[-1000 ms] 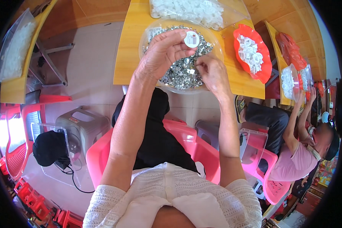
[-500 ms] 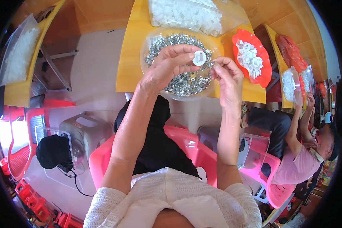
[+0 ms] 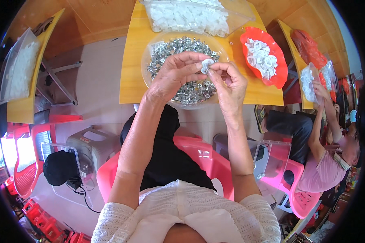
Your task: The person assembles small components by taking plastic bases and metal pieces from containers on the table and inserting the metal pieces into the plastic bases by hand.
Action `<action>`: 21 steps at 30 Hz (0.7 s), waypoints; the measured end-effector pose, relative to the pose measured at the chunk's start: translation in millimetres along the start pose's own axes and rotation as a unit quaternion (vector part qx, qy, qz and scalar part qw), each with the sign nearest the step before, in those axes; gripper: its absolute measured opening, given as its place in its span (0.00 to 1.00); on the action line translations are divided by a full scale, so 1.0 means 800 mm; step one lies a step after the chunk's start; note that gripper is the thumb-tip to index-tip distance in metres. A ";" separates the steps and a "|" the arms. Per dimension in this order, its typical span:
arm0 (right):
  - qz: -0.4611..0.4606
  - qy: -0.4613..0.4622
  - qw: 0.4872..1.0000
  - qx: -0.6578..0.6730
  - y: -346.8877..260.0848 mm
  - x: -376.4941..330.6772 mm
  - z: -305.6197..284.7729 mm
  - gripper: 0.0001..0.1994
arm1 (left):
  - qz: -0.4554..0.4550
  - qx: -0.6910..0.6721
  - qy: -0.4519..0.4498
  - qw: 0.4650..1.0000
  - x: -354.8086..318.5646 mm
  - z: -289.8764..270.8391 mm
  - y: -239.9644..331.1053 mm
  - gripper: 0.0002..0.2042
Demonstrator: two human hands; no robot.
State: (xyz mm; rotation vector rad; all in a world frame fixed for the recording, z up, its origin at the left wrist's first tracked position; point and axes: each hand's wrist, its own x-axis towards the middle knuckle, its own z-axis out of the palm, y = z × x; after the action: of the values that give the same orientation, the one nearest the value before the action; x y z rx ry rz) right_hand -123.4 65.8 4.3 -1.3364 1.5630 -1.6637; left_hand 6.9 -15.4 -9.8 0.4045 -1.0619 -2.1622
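Observation:
Between the thumb and fingers of my left hand point(image 3: 178, 75) is a small white round plastic part point(image 3: 206, 64), held above a clear round bowl point(image 3: 145, 67). My right hand point(image 3: 230, 83) meets it from the right, thumb and index finger pinched together against the part's edge. Whatever sits inside that pinch is too small and covered to make out. Many small shiny metal pieces point(image 3: 186, 45) fill the bowl beneath both hands.
Behind the bowl stands a clear bin point(image 3: 235, 16) of white plastic pieces. A red scalloped dish point(image 3: 276, 79) with white parts lies to the right on the yellow table point(image 3: 129, 81). Further right, a co-worker point(image 3: 320, 166) reaches to a neighbouring table.
My right hand has moved left from the bowl's right side to the white part. The part has turned in my left fingers and no longer shows its flat face.

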 end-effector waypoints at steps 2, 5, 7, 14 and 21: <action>-0.003 0.010 1.000 0.017 -0.001 0.000 0.004 0.04 | 0.004 0.008 0.003 1.000 0.000 0.000 0.000 0.10; -0.015 0.034 0.999 0.022 0.000 -0.002 0.008 0.04 | 0.003 0.007 0.005 1.000 0.000 0.001 0.000 0.10; -0.023 0.048 0.999 0.010 0.001 -0.004 0.010 0.04 | 0.006 0.008 0.007 1.000 0.000 0.001 0.000 0.10; -0.035 0.071 0.997 -0.023 0.000 -0.007 0.013 0.04 | 0.000 0.018 0.009 1.000 -0.002 0.004 0.001 0.10; -0.091 0.074 0.992 -0.054 -0.003 -0.005 0.013 0.05 | 0.000 -0.017 0.008 1.000 -0.003 0.002 0.003 0.10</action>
State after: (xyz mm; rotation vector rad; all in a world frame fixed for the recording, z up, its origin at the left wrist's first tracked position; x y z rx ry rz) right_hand -112.2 64.6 3.7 -1.4792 1.6785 -1.8499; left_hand 9.1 -13.7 -7.2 0.4060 -1.0158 -2.1698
